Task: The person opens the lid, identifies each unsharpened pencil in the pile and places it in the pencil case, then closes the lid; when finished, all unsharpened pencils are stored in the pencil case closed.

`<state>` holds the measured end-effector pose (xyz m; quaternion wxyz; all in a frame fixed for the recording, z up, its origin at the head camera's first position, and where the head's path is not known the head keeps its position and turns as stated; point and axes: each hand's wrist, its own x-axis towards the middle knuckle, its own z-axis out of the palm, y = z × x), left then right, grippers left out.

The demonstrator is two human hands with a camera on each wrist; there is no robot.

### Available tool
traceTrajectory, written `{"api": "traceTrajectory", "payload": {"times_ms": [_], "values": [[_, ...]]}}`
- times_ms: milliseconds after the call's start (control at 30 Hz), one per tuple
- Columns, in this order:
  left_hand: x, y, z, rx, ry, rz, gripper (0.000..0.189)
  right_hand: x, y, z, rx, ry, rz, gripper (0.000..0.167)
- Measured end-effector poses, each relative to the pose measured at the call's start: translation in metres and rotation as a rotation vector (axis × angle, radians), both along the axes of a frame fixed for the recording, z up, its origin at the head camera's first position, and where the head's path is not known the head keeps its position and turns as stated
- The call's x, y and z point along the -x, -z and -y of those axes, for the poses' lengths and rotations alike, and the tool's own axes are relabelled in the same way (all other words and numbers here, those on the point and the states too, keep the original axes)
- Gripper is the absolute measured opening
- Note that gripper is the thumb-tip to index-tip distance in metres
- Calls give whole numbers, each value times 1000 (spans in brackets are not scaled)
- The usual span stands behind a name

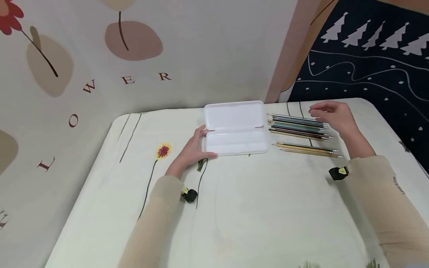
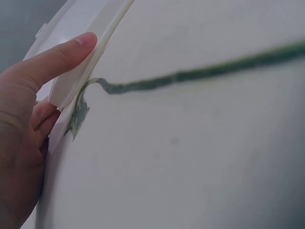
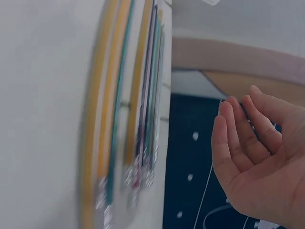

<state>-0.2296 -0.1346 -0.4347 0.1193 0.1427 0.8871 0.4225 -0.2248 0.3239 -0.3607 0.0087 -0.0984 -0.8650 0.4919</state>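
A white pencil case [image 1: 236, 143] lies unfolded on the cloth-covered table, its lid [image 1: 234, 116] tilted up at the back and its inside bare. At its left end my left hand [image 1: 191, 149] holds it, thumb along the near edge and fingers behind; the left wrist view shows the thumb lying on the white case wall [image 2: 71, 86]. To the right of the case lies a row of pencils [image 1: 298, 127], with several more pencils [image 1: 308, 150] in a smaller group nearer me. Over the eraser ends of the back row hovers my right hand [image 1: 336, 117], fingers loosely bent, nothing between them.
The pale tablecloth [image 1: 248, 208] carries printed flowers and stems. Behind the table hangs a light curtain [image 1: 207, 48] with letters on it. A dark cloth with white trees [image 1: 372, 70] hangs beyond the right edge. Black wrist cameras sit at both cuffs.
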Motion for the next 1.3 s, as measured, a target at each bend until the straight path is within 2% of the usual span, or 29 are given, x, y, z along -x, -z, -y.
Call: {"api": "traceTrajectory", "payload": {"times_ms": [67, 167, 300, 400, 533, 733, 867, 1000, 1067, 1233, 1300], "values": [[-1, 0, 0, 6, -6, 4, 116, -5, 5, -7, -30, -2, 12, 47], [0, 1, 0, 16, -11, 7, 116, -10, 16, -22, -21, 7, 31, 49], [2, 4, 0, 25, -8, 2, 116, -20, 33, -40, 58, 31, 36, 40], [4, 4, 0, 29, -4, 3, 116, -27, 40, -48, 71, 34, 40, 36], [5, 3, 0, 20, 0, 3, 116, -36, 38, -49, 22, 19, 51, 40], [4, 1, 0, 8, 0, 4, 116, -50, 28, -43, -58, 24, 96, 45], [3, 1, 0, 12, 2, 3, 116, -56, 26, -40, -25, 43, 102, 40], [3, 1, 0, 4, 6, 1, 115, -60, 29, -41, -35, 40, 101, 35], [3, 2, 0, -1, 8, 3, 115, -61, 30, -43, -56, 34, 112, 39], [2, 3, 0, -8, 0, 7, 115, -60, 29, -46, -79, 6, 145, 62], [3, 3, 0, -8, -4, 9, 115, -60, 30, -47, -87, 6, 158, 64]]}}
